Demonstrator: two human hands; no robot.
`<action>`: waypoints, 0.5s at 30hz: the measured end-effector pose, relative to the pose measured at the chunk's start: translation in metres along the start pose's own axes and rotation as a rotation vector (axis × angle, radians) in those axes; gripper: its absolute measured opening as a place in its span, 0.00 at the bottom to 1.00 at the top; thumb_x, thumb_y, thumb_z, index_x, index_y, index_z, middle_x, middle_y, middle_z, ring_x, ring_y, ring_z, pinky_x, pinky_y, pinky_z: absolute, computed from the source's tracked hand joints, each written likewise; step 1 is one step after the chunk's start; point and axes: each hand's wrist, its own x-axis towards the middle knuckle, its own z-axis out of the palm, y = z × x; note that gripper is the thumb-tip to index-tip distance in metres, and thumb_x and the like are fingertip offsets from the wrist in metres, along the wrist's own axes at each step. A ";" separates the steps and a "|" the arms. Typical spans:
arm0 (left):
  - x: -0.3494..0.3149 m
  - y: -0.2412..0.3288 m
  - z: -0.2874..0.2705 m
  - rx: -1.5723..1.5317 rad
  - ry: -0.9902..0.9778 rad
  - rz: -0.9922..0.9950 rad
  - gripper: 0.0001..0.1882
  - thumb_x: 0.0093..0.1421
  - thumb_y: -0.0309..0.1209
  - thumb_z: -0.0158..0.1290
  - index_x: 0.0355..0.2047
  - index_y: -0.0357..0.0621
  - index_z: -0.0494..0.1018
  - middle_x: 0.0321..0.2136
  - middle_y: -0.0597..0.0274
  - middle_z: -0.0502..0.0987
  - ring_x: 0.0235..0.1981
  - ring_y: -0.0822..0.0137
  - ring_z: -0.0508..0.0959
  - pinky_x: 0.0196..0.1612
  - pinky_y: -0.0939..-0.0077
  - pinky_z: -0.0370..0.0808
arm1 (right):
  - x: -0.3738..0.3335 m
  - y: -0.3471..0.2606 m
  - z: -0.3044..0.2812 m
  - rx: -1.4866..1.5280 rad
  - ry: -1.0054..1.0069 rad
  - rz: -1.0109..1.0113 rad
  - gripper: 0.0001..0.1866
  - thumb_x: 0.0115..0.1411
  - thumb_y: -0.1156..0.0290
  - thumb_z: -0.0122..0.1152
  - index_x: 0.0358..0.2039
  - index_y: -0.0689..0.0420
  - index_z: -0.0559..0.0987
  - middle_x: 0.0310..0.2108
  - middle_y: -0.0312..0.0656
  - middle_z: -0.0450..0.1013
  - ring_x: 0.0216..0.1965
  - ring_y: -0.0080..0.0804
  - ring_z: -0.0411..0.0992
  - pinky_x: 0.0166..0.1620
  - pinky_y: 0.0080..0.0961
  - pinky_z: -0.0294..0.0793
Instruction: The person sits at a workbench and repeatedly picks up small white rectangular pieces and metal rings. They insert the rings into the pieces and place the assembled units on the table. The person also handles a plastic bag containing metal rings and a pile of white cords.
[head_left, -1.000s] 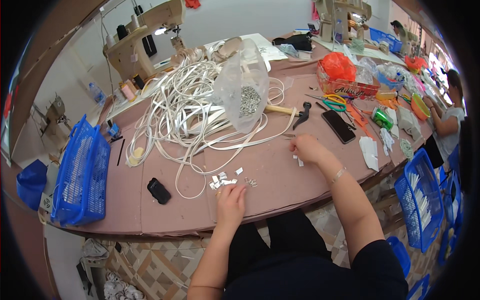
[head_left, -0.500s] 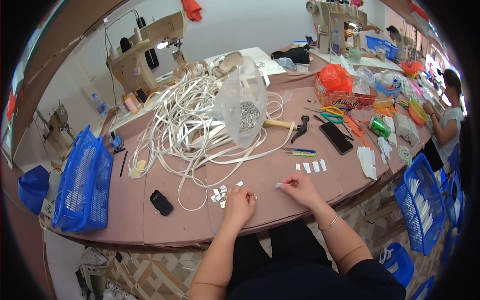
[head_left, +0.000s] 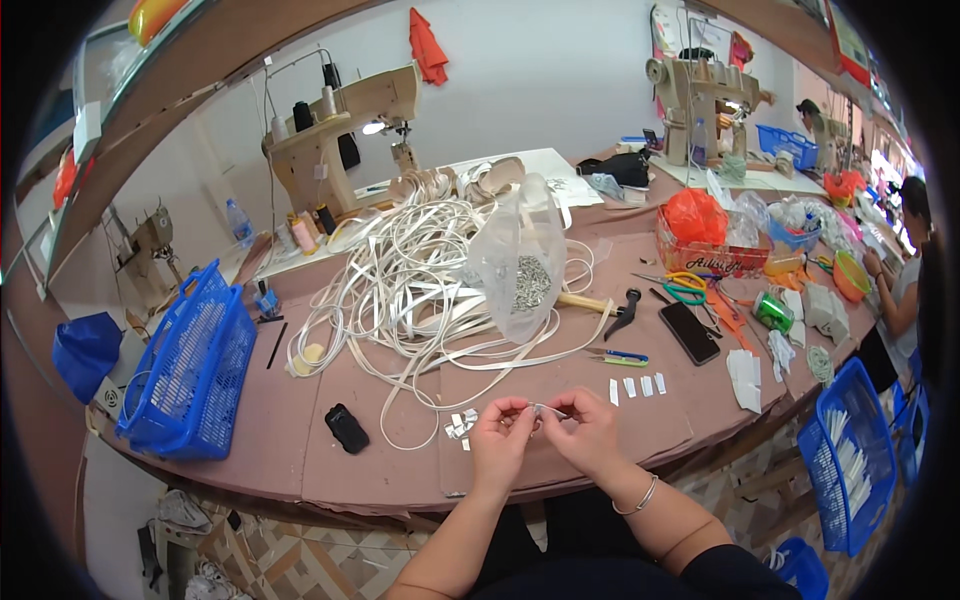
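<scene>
My left hand and my right hand meet fingertip to fingertip over the near table edge. Both are closed in a pinch. Between them shows a small metal fitting, gripped by the left fingers. The right fingers pinch a small white tab, mostly hidden now. Beside my left hand lies a loose pile of small white tabs. Beyond my right hand several white tabs lie in a row. A clear plastic bag of small metal fittings stands farther off.
Tangled white cords cover the table's middle. A hammer, thread snips, a phone and scissors lie to the right. A black object and a blue basket are at left; another blue basket is at right.
My hands have come together from apart, bringing the metal fitting and white tab to one spot. The whole view has shifted, with table things now lower and farther right.
</scene>
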 end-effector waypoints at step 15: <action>-0.017 0.006 -0.001 0.098 -0.022 0.148 0.08 0.52 0.17 0.51 0.34 0.36 0.70 0.31 0.63 0.71 0.31 0.76 0.72 0.36 0.86 0.69 | -0.001 -0.007 -0.002 -0.110 -0.042 -0.091 0.06 0.42 0.79 0.60 0.22 0.62 0.73 0.21 0.41 0.70 0.21 0.28 0.72 0.25 0.20 0.72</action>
